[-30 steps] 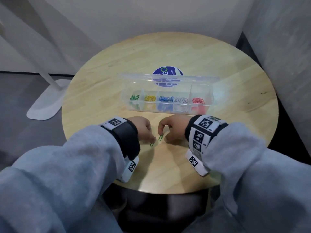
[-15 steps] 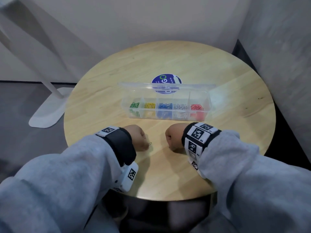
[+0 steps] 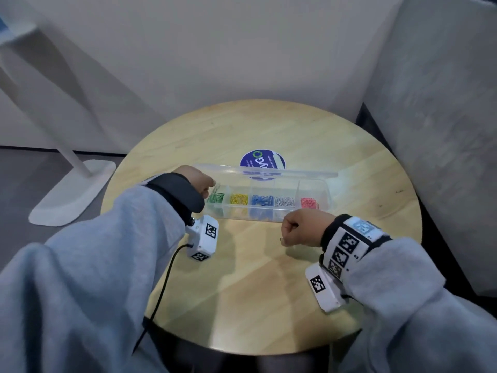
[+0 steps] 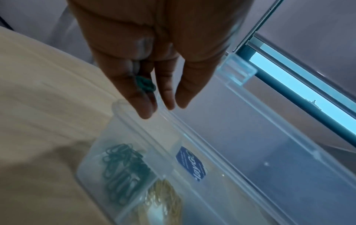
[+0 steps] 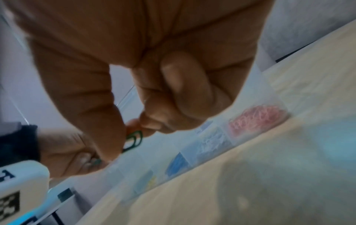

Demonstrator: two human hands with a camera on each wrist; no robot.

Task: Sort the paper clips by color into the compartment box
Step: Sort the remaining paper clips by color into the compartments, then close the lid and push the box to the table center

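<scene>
A clear compartment box point(image 3: 326, 190) lies on the round table, lid point(image 3: 269, 173) open, with piles of green point(image 3: 216, 197), yellow point(image 3: 238, 199), blue point(image 3: 262, 200), silver point(image 3: 284, 201) and red clips point(image 3: 309, 203). My left hand point(image 3: 207, 184) hovers over the green end and pinches a green paper clip point(image 4: 145, 84) above the green pile point(image 4: 123, 164). In front of the box, near its red end, my right hand point(image 3: 285, 237) is curled. It pinches another green clip point(image 5: 133, 140) between thumb and forefinger.
The wooden table point(image 3: 242, 292) bears a blue round sticker point(image 3: 262, 160) behind the box. A white lamp base point(image 3: 72, 195) stands on the floor to the left. Walls close in behind and on the right. A black cable point(image 3: 164, 278) runs from my left wrist camera.
Both hands picked green clips off the table near its front edge. My left hand then rose and went forward to the box's green end; my right hand shifted right, staying in front of the box.
</scene>
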